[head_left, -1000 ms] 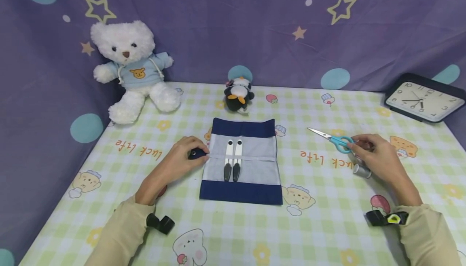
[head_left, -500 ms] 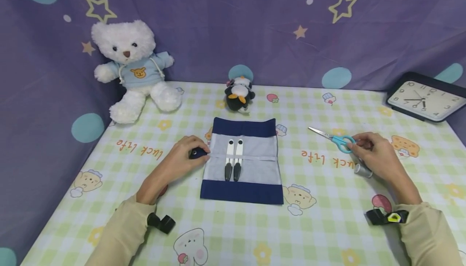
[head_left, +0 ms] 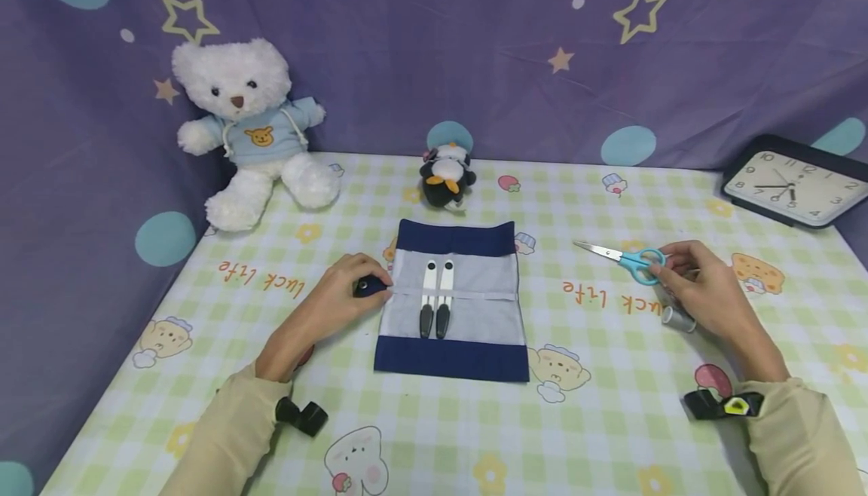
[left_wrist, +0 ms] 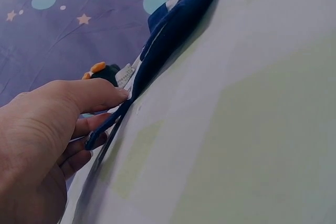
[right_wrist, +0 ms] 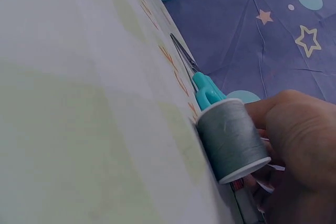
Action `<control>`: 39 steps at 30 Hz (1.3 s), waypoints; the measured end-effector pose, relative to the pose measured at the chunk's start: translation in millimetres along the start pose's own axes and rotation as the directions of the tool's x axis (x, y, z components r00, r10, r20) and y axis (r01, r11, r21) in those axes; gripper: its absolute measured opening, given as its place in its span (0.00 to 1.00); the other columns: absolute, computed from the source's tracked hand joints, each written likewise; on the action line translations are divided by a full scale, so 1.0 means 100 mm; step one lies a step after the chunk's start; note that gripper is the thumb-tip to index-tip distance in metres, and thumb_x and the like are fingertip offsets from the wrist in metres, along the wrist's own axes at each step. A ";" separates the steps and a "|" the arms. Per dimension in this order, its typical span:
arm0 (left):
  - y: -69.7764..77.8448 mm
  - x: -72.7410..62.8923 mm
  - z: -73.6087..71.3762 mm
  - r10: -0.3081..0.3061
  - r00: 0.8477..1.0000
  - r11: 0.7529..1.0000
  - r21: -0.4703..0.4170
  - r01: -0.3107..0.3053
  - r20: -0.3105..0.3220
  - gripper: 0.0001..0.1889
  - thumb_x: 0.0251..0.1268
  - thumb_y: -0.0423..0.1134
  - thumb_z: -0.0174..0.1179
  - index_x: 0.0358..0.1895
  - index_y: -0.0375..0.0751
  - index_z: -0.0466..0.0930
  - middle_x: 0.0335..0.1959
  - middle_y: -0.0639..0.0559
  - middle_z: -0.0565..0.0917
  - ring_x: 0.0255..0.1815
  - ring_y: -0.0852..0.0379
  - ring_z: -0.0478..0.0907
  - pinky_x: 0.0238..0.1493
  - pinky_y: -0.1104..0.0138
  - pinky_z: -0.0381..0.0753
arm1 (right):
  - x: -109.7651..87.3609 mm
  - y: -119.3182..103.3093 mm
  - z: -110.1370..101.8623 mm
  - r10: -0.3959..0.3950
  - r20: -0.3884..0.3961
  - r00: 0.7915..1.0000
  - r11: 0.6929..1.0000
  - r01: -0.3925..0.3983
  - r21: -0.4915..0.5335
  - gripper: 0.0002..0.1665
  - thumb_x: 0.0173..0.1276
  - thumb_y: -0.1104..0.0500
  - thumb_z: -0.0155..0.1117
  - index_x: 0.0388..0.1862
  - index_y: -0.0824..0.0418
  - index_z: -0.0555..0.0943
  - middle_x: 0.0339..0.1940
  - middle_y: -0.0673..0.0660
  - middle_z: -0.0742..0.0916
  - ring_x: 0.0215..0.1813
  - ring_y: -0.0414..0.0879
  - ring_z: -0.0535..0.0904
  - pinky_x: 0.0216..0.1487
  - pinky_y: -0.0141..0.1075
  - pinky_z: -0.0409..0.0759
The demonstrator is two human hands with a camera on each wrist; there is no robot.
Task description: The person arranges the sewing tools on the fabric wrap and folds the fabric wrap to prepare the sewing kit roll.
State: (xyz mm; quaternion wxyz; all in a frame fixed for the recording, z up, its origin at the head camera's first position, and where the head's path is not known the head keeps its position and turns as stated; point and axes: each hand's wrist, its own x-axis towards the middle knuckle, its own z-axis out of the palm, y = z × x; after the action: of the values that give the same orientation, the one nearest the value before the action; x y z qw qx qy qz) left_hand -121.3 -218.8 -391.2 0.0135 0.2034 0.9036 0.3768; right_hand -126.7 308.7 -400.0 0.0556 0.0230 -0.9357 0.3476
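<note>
A navy and grey fabric roll pouch [head_left: 475, 315] lies unfolded in the middle of the table. Two white tools with black ends [head_left: 435, 300] sit side by side under its thin middle band. My left hand [head_left: 342, 289] pinches the pouch's left edge, where a navy tab with a snap [head_left: 368, 285] sticks out; the left wrist view shows thumb and fingers on the navy cloth [left_wrist: 173, 30]. To the right, my right hand [head_left: 701, 281] pinches the handle of turquoise scissors [head_left: 631, 261], blades pointing left. A grey thread spool [right_wrist: 231, 140] lies close below that hand.
A white teddy bear [head_left: 261, 134] sits at the back left, and a small penguin toy [head_left: 447, 177] behind the pouch. A clock [head_left: 796, 183] stands at the back right. Beyond the spool, a partly hidden grey item [right_wrist: 249, 208] lies by the right hand.
My right hand has shifted slightly away from me, and the scissors have turned a little, handle farther back and tip nearer. My left hand and the pouch stay put.
</note>
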 end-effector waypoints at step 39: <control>0.01 0.00 0.00 -0.014 1.000 1.000 0.013 0.014 0.005 0.05 0.68 0.38 0.70 0.44 0.47 0.88 0.50 0.52 0.83 0.58 0.47 0.74 0.61 0.46 0.72 | 0.09 -0.09 0.02 -0.009 -0.212 0.977 0.946 0.077 0.316 0.15 0.76 0.62 0.65 0.58 0.68 0.81 0.37 0.43 0.85 0.36 0.34 0.79 0.35 0.21 0.72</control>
State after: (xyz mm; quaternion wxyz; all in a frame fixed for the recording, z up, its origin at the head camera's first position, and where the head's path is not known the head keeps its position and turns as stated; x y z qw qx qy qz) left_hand -121.3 -218.3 -390.6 0.0171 0.1981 0.9073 0.3705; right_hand -134.6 300.5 -394.6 0.1560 0.0159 -0.8546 0.4951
